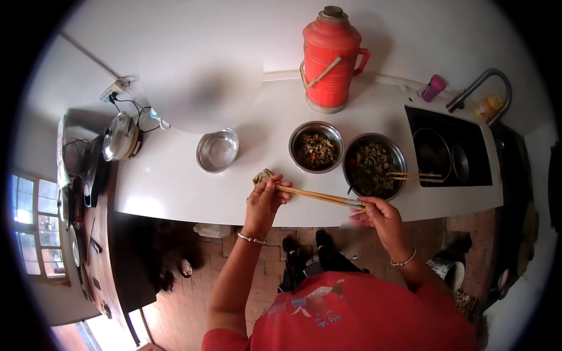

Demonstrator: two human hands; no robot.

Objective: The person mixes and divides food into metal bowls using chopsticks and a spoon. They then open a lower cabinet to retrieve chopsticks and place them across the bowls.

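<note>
Over the front edge of the white counter, a pair of wooden chopsticks [319, 195] stretches between my two hands. My left hand [266, 202] pinches one end, and my right hand [380, 219] grips the other end, which has a silvery band. Just beyond my left fingers lies a small crumpled cloth-like thing [262, 176]; whether they touch it I cannot tell. Past my right hand stands a metal bowl [400, 153] of dark green chopped food, with other chopsticks [417, 175] across its rim. Beside it is a second metal bowl [293, 158] holding chopped food with red bits.
A metal bowl [217, 151] with a shiny inside stands left on the counter [170, 187]. At the back is a red thermos flask [331, 64]. To the right are a black sink [477, 175] with pans, a faucet [489, 73] and a purple cup [433, 88]. A lidded pot [120, 137] sits far left.
</note>
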